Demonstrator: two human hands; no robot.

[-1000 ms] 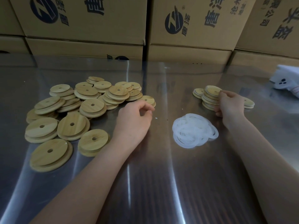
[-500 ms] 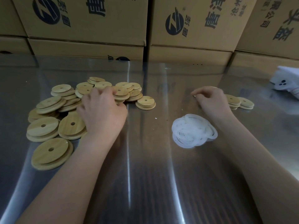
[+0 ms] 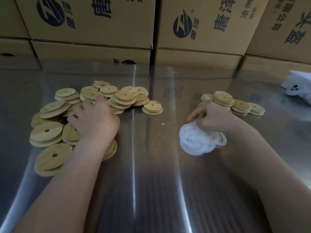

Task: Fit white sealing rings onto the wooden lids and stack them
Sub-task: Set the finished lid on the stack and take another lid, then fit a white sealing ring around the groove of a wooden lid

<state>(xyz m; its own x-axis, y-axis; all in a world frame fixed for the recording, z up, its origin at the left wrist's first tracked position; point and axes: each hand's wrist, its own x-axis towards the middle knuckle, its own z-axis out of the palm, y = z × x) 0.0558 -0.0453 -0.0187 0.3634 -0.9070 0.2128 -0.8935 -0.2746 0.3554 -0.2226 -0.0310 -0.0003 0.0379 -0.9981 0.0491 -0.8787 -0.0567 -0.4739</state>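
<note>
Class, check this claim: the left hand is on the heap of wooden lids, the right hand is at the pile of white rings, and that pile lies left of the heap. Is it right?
Not quite. The head view shows the pile of white rings lying right of the heap of wooden lids, not left. The left hand and right hand are as stated.
</note>
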